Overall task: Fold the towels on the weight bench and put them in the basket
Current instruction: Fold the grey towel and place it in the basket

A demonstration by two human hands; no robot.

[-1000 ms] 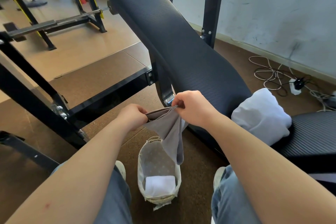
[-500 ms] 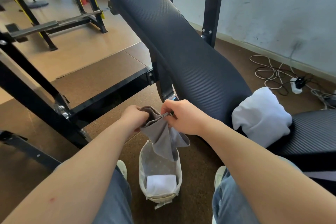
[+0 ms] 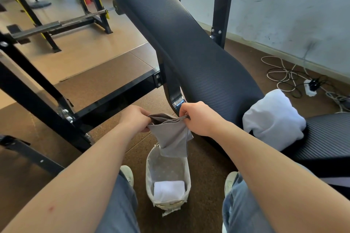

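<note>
A small grey towel (image 3: 171, 136) hangs folded between my two hands, its lower edge just above the basket's far rim. My left hand (image 3: 134, 118) pinches its left top corner and my right hand (image 3: 198, 117) pinches the right top corner. The fabric-lined basket (image 3: 186, 172) stands on the floor between my feet, with a folded white towel (image 3: 169, 189) lying in its near end. A loose white towel (image 3: 272, 119) is bunched on the black weight bench (image 3: 189, 49) to my right.
The bench's black steel frame (image 3: 113, 94) crosses left of the basket. Barbell racks (image 3: 56, 22) stand at the far left. Tangled cables and a power strip (image 3: 310, 85) lie on the brown floor by the wall at right. My shoes flank the basket.
My hands came together and dipped with the grey towel, then drew apart again, so the towel now hangs as a flatter, narrower folded panel over the basket.
</note>
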